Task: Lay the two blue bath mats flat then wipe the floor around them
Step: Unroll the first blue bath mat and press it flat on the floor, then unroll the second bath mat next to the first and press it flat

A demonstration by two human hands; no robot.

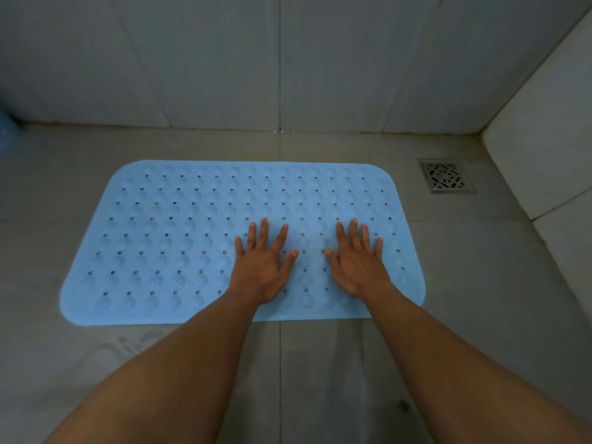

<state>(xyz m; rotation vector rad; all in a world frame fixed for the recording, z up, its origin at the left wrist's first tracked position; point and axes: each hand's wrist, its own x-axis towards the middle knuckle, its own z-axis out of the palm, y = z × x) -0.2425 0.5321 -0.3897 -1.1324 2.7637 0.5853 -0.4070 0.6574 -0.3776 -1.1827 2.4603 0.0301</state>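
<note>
A light blue bath mat (166, 238) with rows of small holes and round bumps lies flat on the grey tiled floor. My left hand (262, 264) rests palm down on its right half, fingers spread. My right hand (357, 261) presses flat beside it, nearer the mat's right edge, fingers also apart. Neither hand holds anything. At the far left edge a blurred blue shape (8, 129) sits by the wall; I cannot tell whether it is the second mat.
A square metal floor drain (446, 176) lies right of the mat. A tiled wall (278, 59) rises close behind it, and a pale tiled ledge (544, 149) borders the right side. Faint wet marks (134, 344) show on the floor in front.
</note>
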